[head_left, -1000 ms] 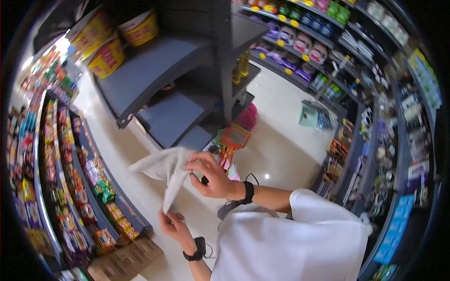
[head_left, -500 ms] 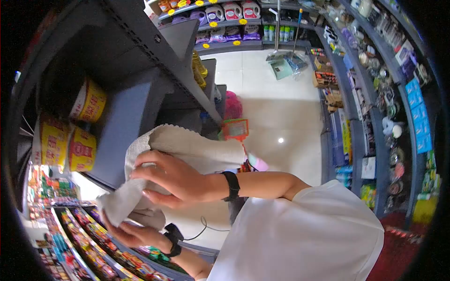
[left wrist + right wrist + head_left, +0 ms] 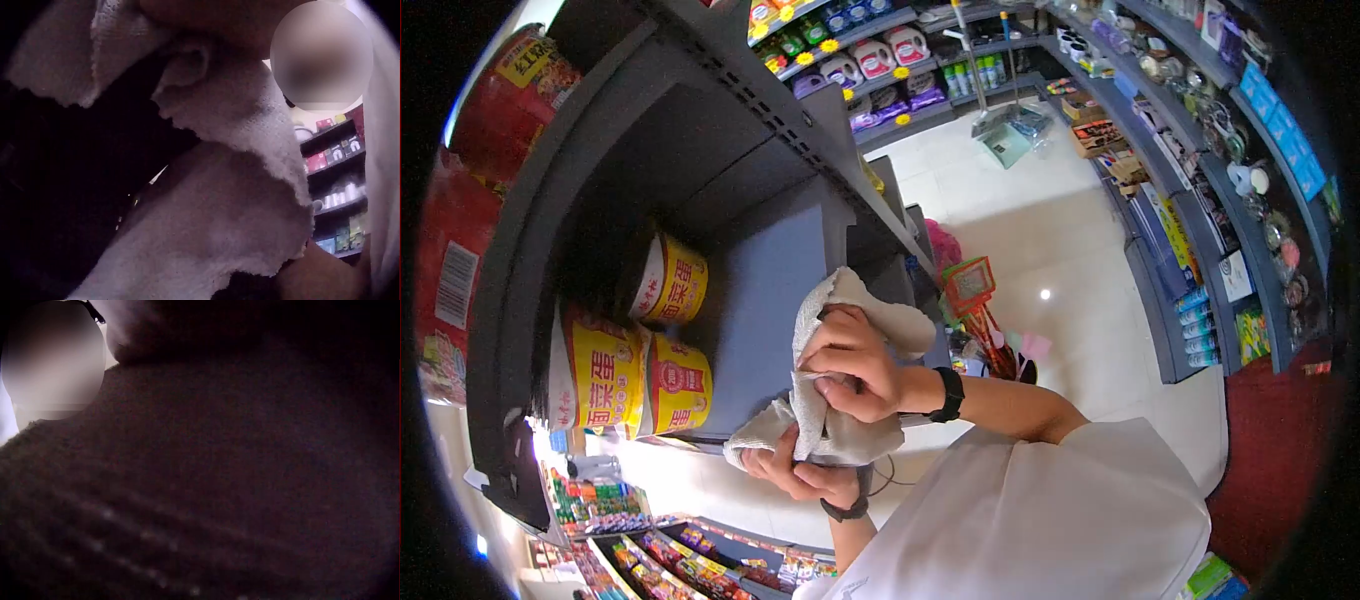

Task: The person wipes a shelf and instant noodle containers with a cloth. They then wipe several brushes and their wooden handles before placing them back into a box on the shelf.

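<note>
An off-white cloth [image 3: 870, 310] with a wavy edge is bunched up in front of the grey shelf [image 3: 760, 270]. My right hand [image 3: 850, 365] grips its upper part, fingers curled into a fold. Lower down, my left hand [image 3: 795, 470] pinches another gathered part, close beside the right. In the left wrist view, loose flaps of the cloth [image 3: 219, 194] hang with their edges showing. Dark fabric [image 3: 219, 456] fills most of the right wrist view.
Yellow-and-white tubs [image 3: 675, 385] stand on the shelf at the left, and red packs [image 3: 460, 270] sit above them. A green dustpan [image 3: 1005, 145] lies on the far floor. A red-framed net [image 3: 970, 285] leans past the shelf end. Stocked shelves [image 3: 1180, 230] line the right.
The view has swung toward the shelf with the tubs. Both hands have moved with the cloth, which spread out wider half a second ago and is now bunched between them.
</note>
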Action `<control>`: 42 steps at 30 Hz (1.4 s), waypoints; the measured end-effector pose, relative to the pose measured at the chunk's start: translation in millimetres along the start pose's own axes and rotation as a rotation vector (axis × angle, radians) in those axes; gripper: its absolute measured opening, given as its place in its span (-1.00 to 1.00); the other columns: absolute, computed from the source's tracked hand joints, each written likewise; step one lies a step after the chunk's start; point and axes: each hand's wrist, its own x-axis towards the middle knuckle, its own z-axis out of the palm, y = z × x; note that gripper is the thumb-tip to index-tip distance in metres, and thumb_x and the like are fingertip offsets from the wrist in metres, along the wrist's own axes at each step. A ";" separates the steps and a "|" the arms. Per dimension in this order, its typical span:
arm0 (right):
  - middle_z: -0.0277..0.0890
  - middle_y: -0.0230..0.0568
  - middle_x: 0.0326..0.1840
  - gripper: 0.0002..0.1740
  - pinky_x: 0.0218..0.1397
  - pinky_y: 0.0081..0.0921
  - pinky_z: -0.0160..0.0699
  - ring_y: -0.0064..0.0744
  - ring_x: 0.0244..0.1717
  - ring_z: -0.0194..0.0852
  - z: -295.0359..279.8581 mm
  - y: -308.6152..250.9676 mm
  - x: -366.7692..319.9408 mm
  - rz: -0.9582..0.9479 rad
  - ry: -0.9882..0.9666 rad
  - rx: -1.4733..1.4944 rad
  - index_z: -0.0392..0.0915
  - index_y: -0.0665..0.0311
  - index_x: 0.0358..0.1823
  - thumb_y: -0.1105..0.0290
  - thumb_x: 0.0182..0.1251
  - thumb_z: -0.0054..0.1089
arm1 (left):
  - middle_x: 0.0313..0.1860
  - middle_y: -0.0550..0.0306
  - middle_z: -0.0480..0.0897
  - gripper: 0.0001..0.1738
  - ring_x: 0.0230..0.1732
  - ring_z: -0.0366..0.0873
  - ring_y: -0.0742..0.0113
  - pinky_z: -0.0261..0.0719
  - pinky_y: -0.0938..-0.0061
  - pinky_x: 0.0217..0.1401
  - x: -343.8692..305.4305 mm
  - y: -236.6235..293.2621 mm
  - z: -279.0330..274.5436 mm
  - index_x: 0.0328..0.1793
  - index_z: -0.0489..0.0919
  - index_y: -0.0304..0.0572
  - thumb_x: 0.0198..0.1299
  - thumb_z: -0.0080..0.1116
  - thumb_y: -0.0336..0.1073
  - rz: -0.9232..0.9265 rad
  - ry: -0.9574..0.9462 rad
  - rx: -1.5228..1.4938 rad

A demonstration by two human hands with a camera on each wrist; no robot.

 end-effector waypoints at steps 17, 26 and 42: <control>0.45 -0.19 -0.37 -0.85 -0.09 -0.33 0.33 -0.18 -0.24 0.40 -7.9 -70.9 -17.0 0.199 -0.103 0.010 0.57 0.40 -0.44 0.43 0.11 0.25 | -0.45 0.13 0.46 -0.74 -0.27 0.36 0.10 0.20 0.23 0.05 36.7 7.7 -10.3 -0.27 0.64 -0.14 0.20 -0.10 -0.28 0.161 -0.080 -0.167; 0.48 -0.16 -0.27 -0.83 -0.13 -0.40 0.39 -0.23 -0.21 0.45 -9.3 -86.3 -25.7 0.153 -0.064 -0.050 0.58 0.46 -0.25 0.45 0.27 0.18 | -0.37 0.12 0.55 -0.79 -0.26 0.38 0.13 0.21 0.28 0.02 35.4 14.4 -9.3 -0.27 0.61 -0.21 0.26 -0.06 -0.34 0.161 -0.037 -0.179; 0.60 -0.05 -0.14 -0.81 0.01 -0.33 0.50 -0.05 -0.09 0.55 0.2 -130.0 -49.3 0.160 0.177 -0.344 0.61 0.39 -0.14 0.50 0.24 0.17 | -0.32 0.16 0.61 -0.84 -0.21 0.45 0.13 0.26 0.24 0.08 35.5 8.7 -15.3 -0.22 0.63 -0.10 0.14 0.08 -0.29 0.274 -0.037 -0.200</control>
